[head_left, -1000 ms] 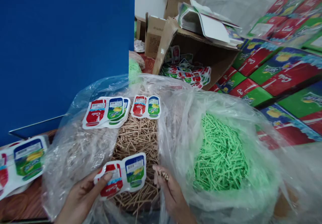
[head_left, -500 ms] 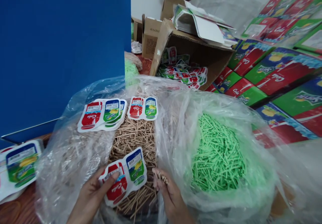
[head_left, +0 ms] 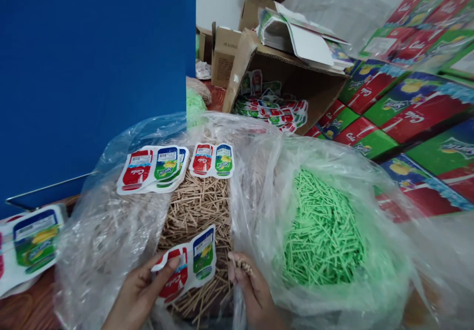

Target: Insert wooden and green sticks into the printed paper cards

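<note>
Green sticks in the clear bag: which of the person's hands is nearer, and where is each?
Right. The right hand is left of the green sticks, not touching; the left hand, gripping a Cola-printed card, is farther left.

I counted one flat, white-edged, red-and-green printed card point(head_left: 190, 267) in my left fingers point(head_left: 157, 281), matching cards point(head_left: 138, 169) in three places nearby, and two large translucent plastic bags point(head_left: 387, 266); the thin brown sticks point(head_left: 198, 199) and thin green sticks point(head_left: 324, 233) outran counting.
</note>
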Available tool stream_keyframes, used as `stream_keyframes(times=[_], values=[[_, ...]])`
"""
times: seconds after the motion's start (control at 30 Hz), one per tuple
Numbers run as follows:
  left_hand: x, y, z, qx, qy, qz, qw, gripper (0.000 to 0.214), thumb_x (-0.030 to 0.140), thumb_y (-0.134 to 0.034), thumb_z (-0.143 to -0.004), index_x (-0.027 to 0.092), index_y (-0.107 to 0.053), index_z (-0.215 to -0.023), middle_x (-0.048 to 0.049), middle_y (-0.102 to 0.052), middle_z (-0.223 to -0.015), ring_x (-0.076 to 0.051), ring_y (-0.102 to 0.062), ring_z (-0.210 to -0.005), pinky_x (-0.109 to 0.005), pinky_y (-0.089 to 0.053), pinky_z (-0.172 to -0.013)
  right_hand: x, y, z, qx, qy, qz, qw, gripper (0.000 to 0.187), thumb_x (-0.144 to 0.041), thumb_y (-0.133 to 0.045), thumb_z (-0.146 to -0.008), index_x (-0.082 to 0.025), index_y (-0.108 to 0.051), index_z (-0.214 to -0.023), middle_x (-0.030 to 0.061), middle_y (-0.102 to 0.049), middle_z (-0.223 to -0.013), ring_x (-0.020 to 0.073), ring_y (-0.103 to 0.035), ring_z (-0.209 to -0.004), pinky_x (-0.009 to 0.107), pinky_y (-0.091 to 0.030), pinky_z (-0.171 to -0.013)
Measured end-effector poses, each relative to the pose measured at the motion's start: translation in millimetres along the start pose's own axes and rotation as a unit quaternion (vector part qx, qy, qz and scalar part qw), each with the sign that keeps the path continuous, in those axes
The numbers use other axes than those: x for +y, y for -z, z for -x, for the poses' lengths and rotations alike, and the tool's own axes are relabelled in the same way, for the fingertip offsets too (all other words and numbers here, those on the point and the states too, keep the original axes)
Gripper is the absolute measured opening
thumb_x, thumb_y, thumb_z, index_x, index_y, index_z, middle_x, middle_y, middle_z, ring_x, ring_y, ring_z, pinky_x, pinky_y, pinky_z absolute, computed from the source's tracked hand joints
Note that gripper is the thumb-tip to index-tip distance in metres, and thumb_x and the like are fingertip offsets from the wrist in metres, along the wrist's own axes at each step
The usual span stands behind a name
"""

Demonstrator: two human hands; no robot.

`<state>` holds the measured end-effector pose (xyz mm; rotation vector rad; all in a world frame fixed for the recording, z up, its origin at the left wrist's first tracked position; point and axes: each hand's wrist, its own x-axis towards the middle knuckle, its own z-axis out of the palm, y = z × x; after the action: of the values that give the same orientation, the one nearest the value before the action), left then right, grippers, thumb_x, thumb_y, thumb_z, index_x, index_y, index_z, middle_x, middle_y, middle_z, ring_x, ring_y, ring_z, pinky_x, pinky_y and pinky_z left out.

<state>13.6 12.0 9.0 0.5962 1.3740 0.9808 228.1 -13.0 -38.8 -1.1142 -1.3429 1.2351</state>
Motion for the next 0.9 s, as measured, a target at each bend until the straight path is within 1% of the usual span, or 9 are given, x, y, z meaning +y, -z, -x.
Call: stream_keyframes(times=[0.13,0.27,0.37,0.47,0.53,0.63,0.7,0.83,0.9], values=[[-3,14.9,-2,-0.022,-0.026,-0.032,0.999,0.034,0.050,-0.077,-0.066,0.024,-0.076,-0.088,0.0016,-0.079,-0.080,-0.023,-0.073,-0.075,-0.023,-0.058,-0.071,1,3,0,-0.027,0.019,0.003,0.999,0.028,-0.038,-0.037,-0.100,-0.034,-0.054,-0.121,-0.0007,-0.058,-0.082,0.0141,-0.055,-0.076,0.026,-0.044,-0.075],[-2,36.7,-4,-0.030,-0.042,-0.076,0.996,0.035,0.049,-0.075,-0.068,0.025,-0.076,-0.092,0.0012,-0.079,-0.085,-0.022,-0.073,-0.079,-0.022,-0.057,-0.076,-3,4,-2,-0.019,0.006,0.013,1.000,0.028,-0.039,-0.037,-0.099,-0.033,-0.056,-0.118,-0.0009,-0.057,-0.081,0.0137,-0.055,-0.075,0.024,-0.046,-0.073],[-1,43.2,-4,-0.047,-0.036,-0.095,0.994,0.036,0.051,-0.074,-0.068,0.024,-0.077,-0.092,0.0004,-0.078,-0.087,-0.023,-0.072,-0.081,-0.023,-0.056,-0.080,-6,3,-3,-0.014,0.000,0.019,1.000,0.029,-0.041,-0.038,-0.098,-0.031,-0.057,-0.118,-0.0006,-0.058,-0.080,0.0140,-0.056,-0.074,0.024,-0.047,-0.073],[-4,35.9,-1,-0.090,-0.028,-0.103,0.990,0.036,0.054,-0.071,-0.070,0.023,-0.076,-0.088,-0.0007,-0.077,-0.085,-0.024,-0.071,-0.081,-0.026,-0.056,-0.080,-6,3,-1,-0.017,-0.002,0.025,1.000,0.031,-0.042,-0.039,-0.098,-0.028,-0.057,-0.118,0.0007,-0.059,-0.082,0.0152,-0.058,-0.077,0.026,-0.048,-0.076],[-11,25.7,2,-0.077,-0.050,-0.119,0.989,0.034,0.055,-0.070,-0.070,0.023,-0.076,-0.081,0.0002,-0.075,-0.076,-0.023,-0.070,-0.076,-0.023,-0.055,-0.074,-8,2,0,-0.015,-0.012,0.025,0.999,0.032,-0.043,-0.039,-0.098,-0.026,-0.059,-0.117,0.0015,-0.059,-0.082,0.0164,-0.058,-0.078,0.028,-0.048,-0.077],[-23,8.7,5,-0.026,-0.124,-0.161,0.979,0.031,0.054,-0.070,-0.070,0.024,-0.073,-0.069,0.0027,-0.068,-0.061,-0.019,-0.065,-0.063,-0.018,-0.051,-0.060,-15,-2,0,0.013,-0.038,0.010,0.999,0.033,-0.046,-0.042,-0.096,-0.025,-0.062,-0.113,0.0014,-0.058,-0.078,0.0172,-0.057,-0.075,0.029,-0.048,-0.076],[-28,-1.1,5,-0.011,-0.179,-0.201,0.963,0.030,0.052,-0.069,-0.071,0.023,-0.069,-0.062,0.0033,-0.062,-0.055,-0.016,-0.059,-0.055,-0.017,-0.046,-0.053,-22,-4,-2,0.041,-0.043,-0.005,0.998,0.033,-0.049,-0.046,-0.094,-0.026,-0.064,-0.108,0.0007,-0.058,-0.075,0.0171,-0.057,-0.072,0.030,-0.048,-0.075],[-29,-15.1,1,-0.002,-0.254,-0.268,0.929,0.031,0.042,-0.068,-0.075,0.022,-0.059,-0.053,0.0037,-0.056,-0.054,-0.014,-0.052,-0.053,-0.019,-0.040,-0.050,-38,-5,-6,0.137,-0.034,-0.038,0.989,0.028,-0.049,-0.054,-0.090,-0.026,-0.067,-0.097,-0.0008,-0.056,-0.071,0.0155,-0.054,-0.067,0.027,-0.047,-0.071],[-28,-20.1,-1,-0.014,-0.267,-0.288,0.919,0.028,0.036,-0.070,-0.074,0.021,-0.058,-0.054,0.0041,-0.057,-0.055,-0.014,-0.052,-0.054,-0.019,-0.040,-0.052,-47,-5,-8,0.150,-0.040,-0.102,0.983,0.022,-0.046,-0.058,-0.088,-0.027,-0.065,-0.096,-0.0011,-0.058,-0.073,0.0142,-0.055,-0.067,0.025,-0.048,-0.069]])
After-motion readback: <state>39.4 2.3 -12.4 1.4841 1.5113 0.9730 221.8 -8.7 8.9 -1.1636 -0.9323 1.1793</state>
